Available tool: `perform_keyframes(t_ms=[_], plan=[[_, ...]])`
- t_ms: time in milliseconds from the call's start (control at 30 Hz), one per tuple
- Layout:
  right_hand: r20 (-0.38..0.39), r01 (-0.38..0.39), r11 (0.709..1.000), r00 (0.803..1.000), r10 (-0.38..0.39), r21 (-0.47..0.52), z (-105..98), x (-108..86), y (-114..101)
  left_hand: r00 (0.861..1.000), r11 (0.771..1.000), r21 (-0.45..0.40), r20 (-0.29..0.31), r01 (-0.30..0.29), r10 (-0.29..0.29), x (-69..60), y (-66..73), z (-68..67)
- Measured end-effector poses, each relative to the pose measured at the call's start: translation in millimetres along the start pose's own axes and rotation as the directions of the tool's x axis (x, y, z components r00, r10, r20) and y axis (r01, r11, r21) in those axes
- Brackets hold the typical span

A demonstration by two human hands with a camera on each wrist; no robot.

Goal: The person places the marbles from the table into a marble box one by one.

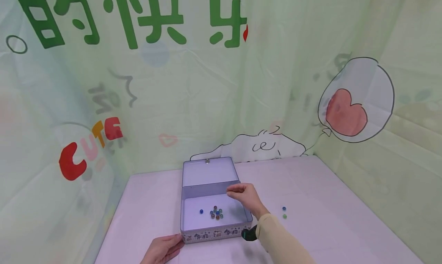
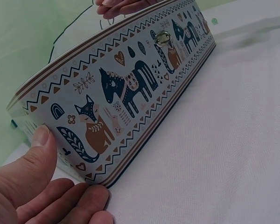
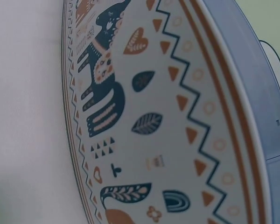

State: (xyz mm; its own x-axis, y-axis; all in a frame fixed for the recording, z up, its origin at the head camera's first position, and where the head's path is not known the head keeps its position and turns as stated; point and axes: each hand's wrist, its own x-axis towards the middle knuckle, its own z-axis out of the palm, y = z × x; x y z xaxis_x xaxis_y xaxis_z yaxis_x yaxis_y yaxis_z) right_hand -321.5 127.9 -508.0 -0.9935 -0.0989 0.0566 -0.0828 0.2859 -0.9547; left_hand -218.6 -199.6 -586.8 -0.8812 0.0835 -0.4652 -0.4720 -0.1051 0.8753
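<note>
An open tin box (image 1: pixel 207 234) with animal patterns stands on the table, its hinged lid (image 1: pixel 210 172) leaning back. Inside lie several glass marbles (image 1: pixel 217 213) in a cluster, and a single blue marble (image 1: pixel 201 211) apart to their left. My left hand (image 1: pixel 164 248) touches the box's front left corner; in the left wrist view its thumb (image 2: pixel 43 137) rests on the side and the fingertips (image 2: pixel 97 196) at the bottom edge. Above the box's right part hovers my right hand (image 1: pixel 246 195), fingers drawn together and pointing left. Whether anything is between its fingertips is hidden.
To the right of the box, a blue marble (image 1: pixel 284 208) and a green marble (image 1: pixel 284 216) lie on the pale tablecloth (image 1: pixel 328 218). A printed curtain (image 1: pixel 224 103) surrounds the table at the back and sides. A metal clasp (image 2: pixel 163 38) is on the box front.
</note>
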Motion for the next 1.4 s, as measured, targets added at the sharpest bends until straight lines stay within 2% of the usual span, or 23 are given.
perform_keyframes(t_ms=[233,400,600,767,900,1067,1267,1400], plan=[[-0.024,0.011,1.000,1.000,-0.011,-0.001,-6,-4.4,-7,1.000,1.000,-0.003,-0.002,0.006,-0.006,0.4,-0.4,-0.3],[-0.054,-0.015,1.000,0.998,0.016,0.010,-24,-5.4,-1,1.000,1.000,-0.007,0.000,-0.002,0.002,-0.3,-0.2,-0.3],[-0.097,-0.047,0.998,0.994,0.042,-0.042,-70,-10.4,24,1.000,1.000,-0.002,0.013,-0.005,0.005,-2.2,0.6,1.0],[-0.130,-0.098,0.986,0.988,0.080,-0.135,-113,-25.8,42,1.000,1.000,0.009,0.007,0.006,-0.007,-2.0,1.1,0.6],[-0.132,-0.105,0.977,0.988,0.081,-0.187,-142,-37.2,56,1.000,1.000,0.007,0.007,0.010,-0.010,-2.5,2.2,0.4],[-0.103,-0.125,0.947,0.990,0.099,-0.295,-160,-45.9,80,1.000,1.000,-0.002,0.017,-0.001,0.001,-4.5,2.5,-0.2],[-0.116,-0.164,0.889,0.985,0.125,-0.427,-159,-51.9,100,1.000,1.000,-0.007,0.016,-0.003,0.003,-4.9,2.8,0.7],[-0.101,-0.143,0.850,0.989,0.107,-0.506,-156,-53.2,104,1.000,1.000,-0.010,0.016,-0.002,0.002,-4.7,2.9,0.1]])
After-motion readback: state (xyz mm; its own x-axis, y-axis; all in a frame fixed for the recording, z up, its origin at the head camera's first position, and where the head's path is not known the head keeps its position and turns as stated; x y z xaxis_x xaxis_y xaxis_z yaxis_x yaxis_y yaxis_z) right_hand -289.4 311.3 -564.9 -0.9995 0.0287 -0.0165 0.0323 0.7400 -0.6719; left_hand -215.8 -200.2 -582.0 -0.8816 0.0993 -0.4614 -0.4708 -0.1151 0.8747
